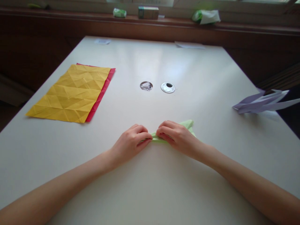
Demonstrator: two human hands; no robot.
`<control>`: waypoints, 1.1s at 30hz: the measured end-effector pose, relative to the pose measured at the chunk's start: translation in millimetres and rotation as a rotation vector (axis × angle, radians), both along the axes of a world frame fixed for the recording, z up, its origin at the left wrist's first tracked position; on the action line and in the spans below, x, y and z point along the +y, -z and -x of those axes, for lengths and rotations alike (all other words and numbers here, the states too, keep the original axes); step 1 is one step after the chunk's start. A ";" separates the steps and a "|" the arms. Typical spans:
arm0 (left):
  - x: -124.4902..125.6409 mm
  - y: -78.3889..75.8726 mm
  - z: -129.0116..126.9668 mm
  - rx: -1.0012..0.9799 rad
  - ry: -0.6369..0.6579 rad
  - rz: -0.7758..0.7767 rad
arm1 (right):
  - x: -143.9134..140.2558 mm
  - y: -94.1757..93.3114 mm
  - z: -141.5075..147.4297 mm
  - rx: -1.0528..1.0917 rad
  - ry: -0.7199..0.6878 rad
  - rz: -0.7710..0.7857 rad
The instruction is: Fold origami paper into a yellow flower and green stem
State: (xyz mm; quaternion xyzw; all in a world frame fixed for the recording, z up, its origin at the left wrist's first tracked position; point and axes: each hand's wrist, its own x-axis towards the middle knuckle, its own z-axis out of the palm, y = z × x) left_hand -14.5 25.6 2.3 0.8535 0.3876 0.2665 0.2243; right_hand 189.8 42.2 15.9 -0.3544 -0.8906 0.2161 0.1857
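Observation:
A folded piece of light green paper (187,124) lies low over the white table, in front of me. My left hand (133,139) pinches its narrow left end between thumb and fingers. Just to the right, my right hand (177,134) grips the middle of the same paper, with fingers bent over it. A wider flap of the green paper sticks out behind the right hand. The left tip and part of the middle are covered by my fingers.
Creased yellow paper (72,93) lies over red paper (101,95) at the left. A folded purple paper model (255,102) sits at the right edge. The white table (150,181) has a hole (146,86) and a metal-rimmed grommet (167,87). A small box (148,12) stands on the sill.

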 end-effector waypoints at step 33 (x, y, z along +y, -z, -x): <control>-0.5 2.6 -3.2 0.009 -0.042 -0.059 | 0.1 -11.7 1.5 -0.057 -0.098 -0.040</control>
